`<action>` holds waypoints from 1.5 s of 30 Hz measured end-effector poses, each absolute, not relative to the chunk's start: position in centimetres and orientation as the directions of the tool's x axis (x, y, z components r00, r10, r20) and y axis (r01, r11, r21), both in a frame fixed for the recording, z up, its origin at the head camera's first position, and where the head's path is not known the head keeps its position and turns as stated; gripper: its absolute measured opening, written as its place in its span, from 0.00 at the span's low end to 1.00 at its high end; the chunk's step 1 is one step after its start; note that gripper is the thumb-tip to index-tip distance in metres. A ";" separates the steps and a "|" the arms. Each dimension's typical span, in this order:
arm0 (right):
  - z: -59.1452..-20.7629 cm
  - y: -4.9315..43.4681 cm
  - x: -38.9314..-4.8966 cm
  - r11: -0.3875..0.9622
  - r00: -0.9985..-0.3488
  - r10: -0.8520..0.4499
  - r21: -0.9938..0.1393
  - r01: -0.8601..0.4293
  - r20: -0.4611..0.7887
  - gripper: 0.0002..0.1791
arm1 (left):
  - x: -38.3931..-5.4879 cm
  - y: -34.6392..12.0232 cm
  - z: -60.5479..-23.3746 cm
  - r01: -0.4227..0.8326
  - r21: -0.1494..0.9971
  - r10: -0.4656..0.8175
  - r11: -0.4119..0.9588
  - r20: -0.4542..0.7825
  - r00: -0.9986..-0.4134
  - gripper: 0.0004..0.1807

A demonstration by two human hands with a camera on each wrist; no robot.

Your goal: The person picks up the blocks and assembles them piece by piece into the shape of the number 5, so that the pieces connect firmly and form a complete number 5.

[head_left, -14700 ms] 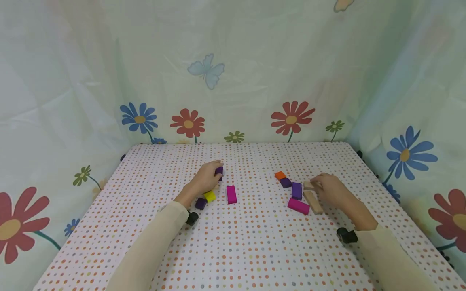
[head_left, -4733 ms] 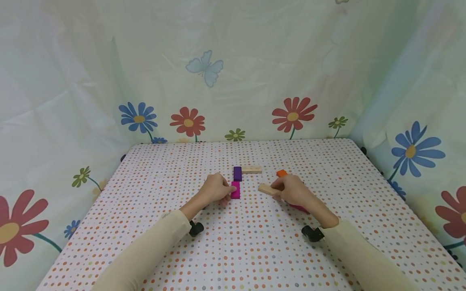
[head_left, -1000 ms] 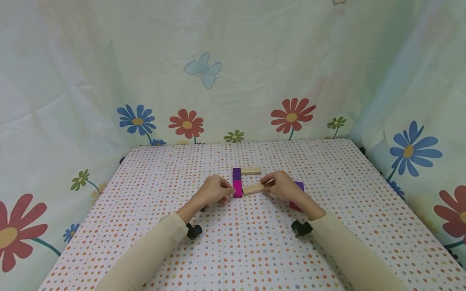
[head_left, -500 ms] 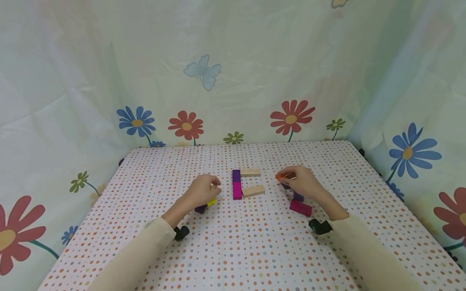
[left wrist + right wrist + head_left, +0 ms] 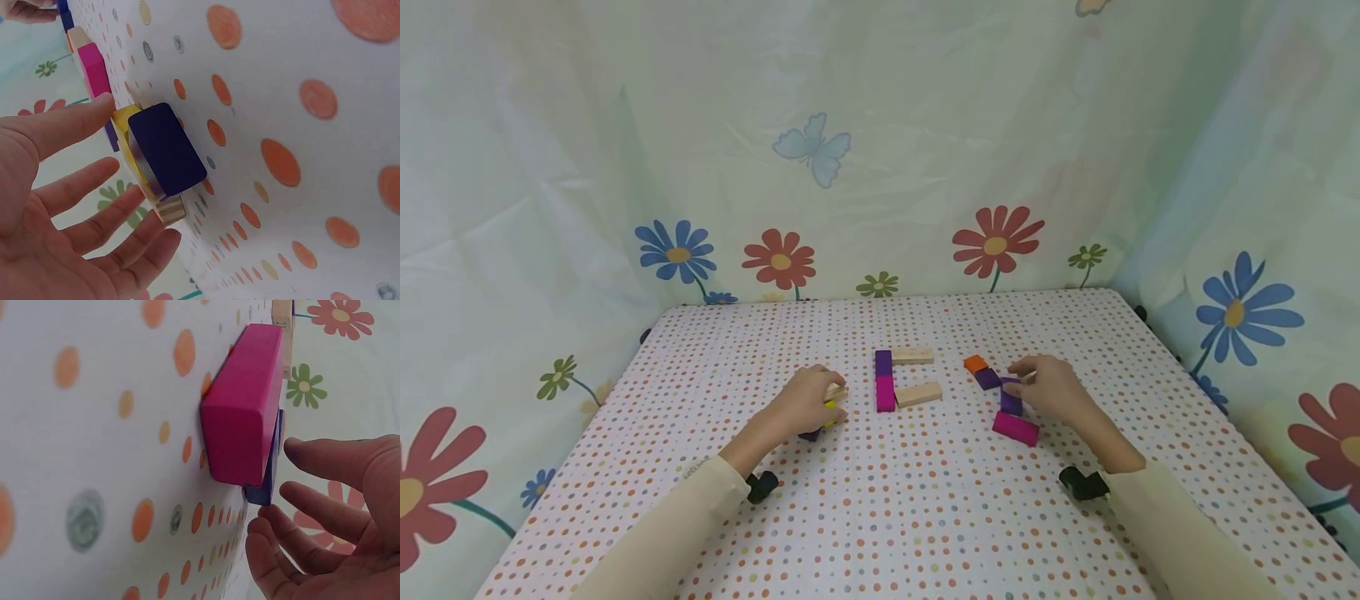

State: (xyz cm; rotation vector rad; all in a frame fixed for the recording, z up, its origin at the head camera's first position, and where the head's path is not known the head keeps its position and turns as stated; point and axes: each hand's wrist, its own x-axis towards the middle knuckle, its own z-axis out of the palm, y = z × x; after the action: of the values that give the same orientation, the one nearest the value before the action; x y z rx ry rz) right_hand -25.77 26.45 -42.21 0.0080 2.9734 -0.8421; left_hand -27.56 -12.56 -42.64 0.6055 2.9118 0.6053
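My left hand point(image 5: 801, 400) hovers over a cluster at the left: a yellow block point(image 5: 127, 114), a dark purple block point(image 5: 167, 150) and a plain wooden block point(image 5: 170, 211). Its thumb is at the yellow block; its other fingers are spread and loosely bent beside the cluster. My right hand point(image 5: 1052, 389) is at a purple block point(image 5: 1011, 398), thumb and fingers apart around its far side. Just nearer lies a magenta block point(image 5: 1016, 428). At the centre, a purple block point(image 5: 883, 363) and a magenta block point(image 5: 885, 394) stand end to end, two wooden blocks point(image 5: 919, 394) reaching rightward from them.
An orange block point(image 5: 976, 364) and a dark purple block point(image 5: 988, 379) touch each other left of my right hand. Everything lies on a dotted tablecloth point(image 5: 880, 500). A flowered curtain point(image 5: 880, 167) hangs behind the table.
My right hand let go of the wooden block, passed by the orange block, then moved right to the purple block. My left hand left the central magenta block and moved left to the yellow cluster.
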 end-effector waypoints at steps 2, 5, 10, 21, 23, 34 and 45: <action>-42.3 26.5 -25.6 0.853 -0.998 -0.009 -0.521 0.021 -0.055 0.24 | -27.6 -12.6 -42.7 0.355 0.401 0.400 0.844 -0.030 -0.916 0.26; -42.3 26.4 -25.5 0.855 -0.998 -0.006 -0.518 0.026 -0.060 0.24 | -27.4 -12.7 -42.6 0.358 0.393 0.403 0.847 -0.034 -0.915 0.26; -42.5 26.0 -25.5 0.857 -0.997 0.016 -0.512 0.052 -0.074 0.28 | -27.4 -12.8 -42.6 0.359 0.381 0.401 0.852 -0.034 -0.915 0.28; -42.4 25.5 -25.6 0.876 -0.993 0.044 -0.473 0.093 -0.113 0.33 | -27.5 -12.9 -42.8 0.335 0.372 0.379 0.866 -0.049 -0.924 0.31; -42.4 25.5 -25.7 0.875 -0.991 0.051 -0.473 0.104 -0.123 0.33 | -27.6 -12.9 -42.9 0.334 0.368 0.376 0.868 -0.045 -0.926 0.32; -42.3 25.7 -25.7 0.866 -0.993 0.028 -0.493 0.080 -0.113 0.33 | -28.2 -12.8 -43.2 0.330 0.372 0.352 0.868 0.010 -0.936 0.25; -42.2 25.5 -25.6 0.870 -0.991 0.040 -0.483 0.096 -0.126 0.34 | -29.1 -11.6 -43.1 0.211 0.374 0.228 0.903 0.000 -0.974 0.18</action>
State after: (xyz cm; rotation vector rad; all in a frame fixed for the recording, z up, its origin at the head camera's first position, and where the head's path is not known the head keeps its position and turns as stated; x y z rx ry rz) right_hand -25.59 25.54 -42.18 0.1070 2.9291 -0.7649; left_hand -29.06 -11.59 -43.07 0.3488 3.0219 0.5863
